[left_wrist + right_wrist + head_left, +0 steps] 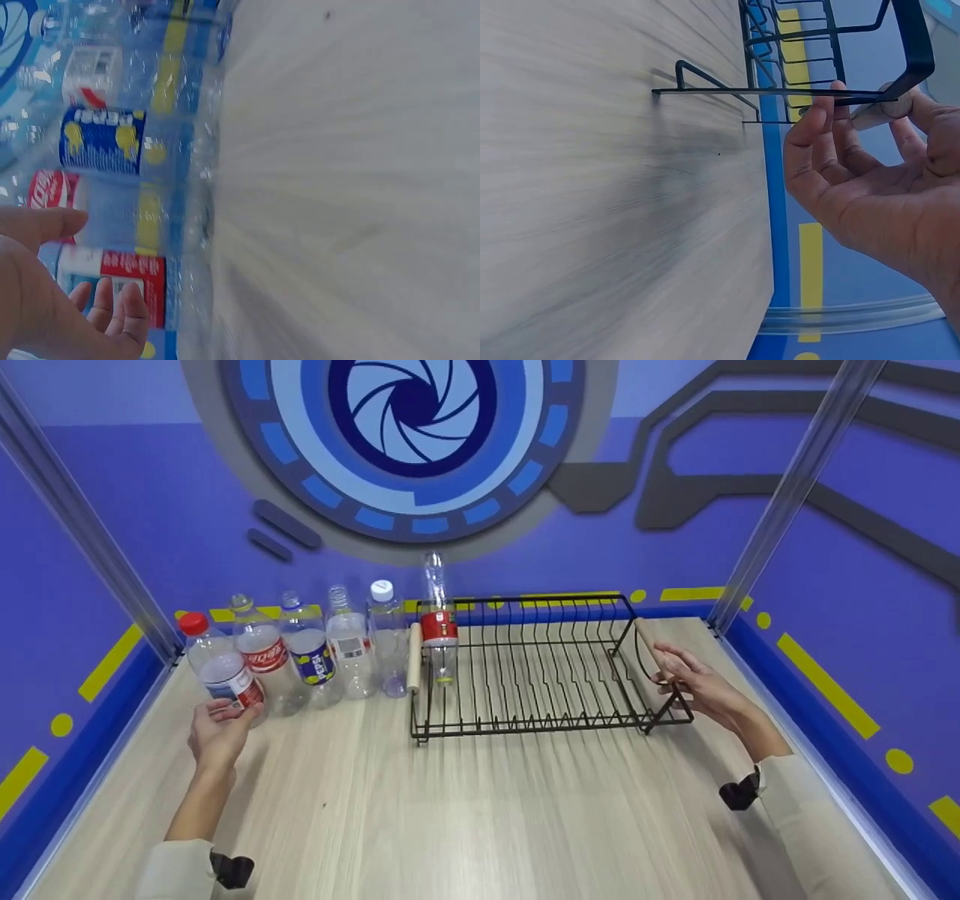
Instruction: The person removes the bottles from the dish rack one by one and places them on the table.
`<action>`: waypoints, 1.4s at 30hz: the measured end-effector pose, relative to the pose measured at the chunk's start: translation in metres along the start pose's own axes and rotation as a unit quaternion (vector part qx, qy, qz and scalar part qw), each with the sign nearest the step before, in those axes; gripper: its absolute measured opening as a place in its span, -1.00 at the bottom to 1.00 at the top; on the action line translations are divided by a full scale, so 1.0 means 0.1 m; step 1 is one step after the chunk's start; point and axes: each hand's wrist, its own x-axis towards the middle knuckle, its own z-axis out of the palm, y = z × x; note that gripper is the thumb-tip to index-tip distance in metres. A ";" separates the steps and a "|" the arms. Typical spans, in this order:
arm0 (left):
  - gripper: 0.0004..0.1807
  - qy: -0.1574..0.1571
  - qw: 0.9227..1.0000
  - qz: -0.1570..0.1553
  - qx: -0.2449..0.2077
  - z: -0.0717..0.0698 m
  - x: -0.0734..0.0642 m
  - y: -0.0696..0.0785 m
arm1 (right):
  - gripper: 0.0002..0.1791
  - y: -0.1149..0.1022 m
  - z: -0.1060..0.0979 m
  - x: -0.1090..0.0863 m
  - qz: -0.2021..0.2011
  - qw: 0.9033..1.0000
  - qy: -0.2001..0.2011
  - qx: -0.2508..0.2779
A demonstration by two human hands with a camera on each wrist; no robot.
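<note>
My left hand (219, 735) is at the lower front of a clear plastic bottle with a red cap (193, 623). Its thumb and fingers are spread apart near the label (135, 285); whether they touch it I cannot tell. To the right stand several uncapped or white-capped bottles, among them a red-labelled one (264, 649) and a Pepsi bottle (312, 658). My right hand (701, 686) holds the right end of a black wire dish rack (540, 729), its fingers curled at the wooden handle (870, 116). A red-labelled bottle (439, 628) stands at the rack's left end.
The items are on a light wood-grain table (480, 817). Behind it rises a blue patterned wall (360, 555), with side panels and metal corner posts (795, 472) at both sides. A white-capped bottle (390, 652) is close beside the rack's left wooden handle (414, 658).
</note>
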 end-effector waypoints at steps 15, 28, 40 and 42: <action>-0.34 -0.203 0.975 0.090 -0.007 0.41 -0.50 0.53 | -0.37 -0.01 0.05 0.00 -0.003 1.000 0.025 -0.015; -0.40 -0.362 0.913 0.187 0.016 0.91 -0.85 0.60 | -0.37 0.02 0.08 0.00 -0.007 1.000 0.030 -0.005; -0.35 -0.429 0.884 0.182 0.018 1.10 -0.84 0.48 | -0.35 0.01 0.10 -0.02 -0.003 0.999 0.032 -0.009; -0.35 -0.434 0.882 0.181 0.017 1.11 -0.84 0.47 | -0.34 0.01 0.10 -0.03 -0.005 0.999 0.031 -0.011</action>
